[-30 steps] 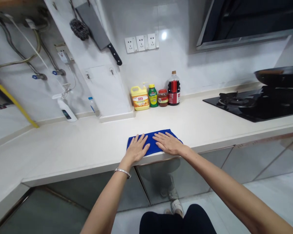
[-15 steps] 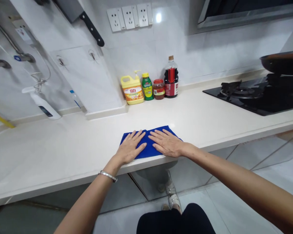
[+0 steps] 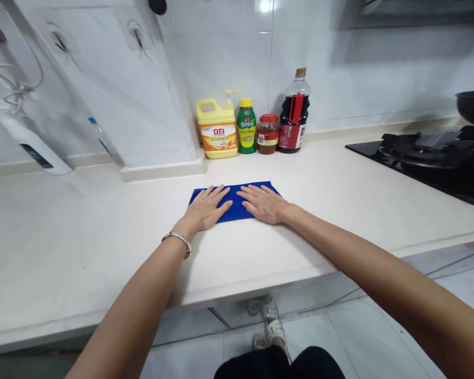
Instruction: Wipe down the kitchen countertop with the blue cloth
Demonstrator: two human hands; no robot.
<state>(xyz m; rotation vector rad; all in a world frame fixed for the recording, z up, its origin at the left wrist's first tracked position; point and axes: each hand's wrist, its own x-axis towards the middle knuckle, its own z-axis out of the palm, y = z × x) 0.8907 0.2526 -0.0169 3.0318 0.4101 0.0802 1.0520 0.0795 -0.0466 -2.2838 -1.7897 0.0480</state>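
A blue cloth (image 3: 234,210) lies spread flat on the pale countertop (image 3: 237,258). My left hand (image 3: 207,207) presses on its left part, fingers stretched out and thumb pointing right. On the right part of the cloth rests my right hand (image 3: 263,204), palm down, with its fingers spread toward the left. Both hands are open and touch the cloth from above; neither grips it. A silver bracelet (image 3: 177,242) circles my left wrist.
Against the wall stand a yellow detergent jug (image 3: 218,131), a green bottle (image 3: 247,127), a red-lidded jar (image 3: 267,135) and a large dark sauce bottle (image 3: 294,116). A black gas stove (image 3: 430,158) is at the right. A white spray bottle (image 3: 35,145) hangs at the left.
Both hands have slid the cloth away from the counter's front edge, toward the wall. The view has moved closer to the bottles.
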